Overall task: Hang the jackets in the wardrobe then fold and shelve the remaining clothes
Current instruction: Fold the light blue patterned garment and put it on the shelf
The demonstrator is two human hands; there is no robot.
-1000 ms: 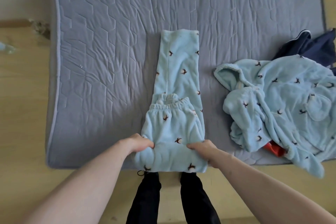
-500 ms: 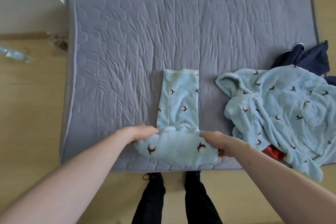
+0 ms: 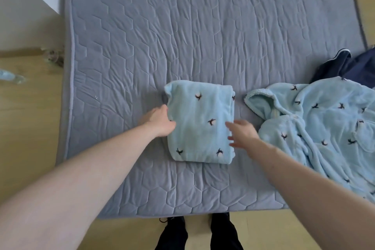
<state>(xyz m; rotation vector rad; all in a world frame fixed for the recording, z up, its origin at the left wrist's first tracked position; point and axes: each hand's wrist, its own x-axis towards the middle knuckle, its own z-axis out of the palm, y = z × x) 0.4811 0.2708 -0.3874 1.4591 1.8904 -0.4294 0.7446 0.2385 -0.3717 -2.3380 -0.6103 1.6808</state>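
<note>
Grey quilted bedding covers the mattress (image 3: 203,32) that fills most of the view, with pale wooden floor (image 3: 28,128) along its left and near edges.

On it, the left hand (image 3: 159,121) lies against the left edge of the folded pyjama trousers (image 3: 200,122), its fingers tucked at or under the fleece so that their curl cannot be told. The right hand (image 3: 242,133) sits over the bundle's right edge with its fingers spread and loose, gripping nothing (it is blurred, so whether it actually touches the cloth is unclear).

The trousers themselves form a compact, roughly square packet of light blue fleece with small dark bird prints, lying flat near the middle of the mattress, a little toward the near edge.

Just to the right, apart from the packet, the matching fleece top (image 3: 316,128) lies rumpled and unfolded, its hood toward the packet. Behind it a dark navy garment (image 3: 349,67) is partly covered by the fleece.

At the near edge of the mattress, two dark trouser legs (image 3: 196,233) stand on the floor. A clear plastic item (image 3: 10,76) lies on the floor at far left.
</note>
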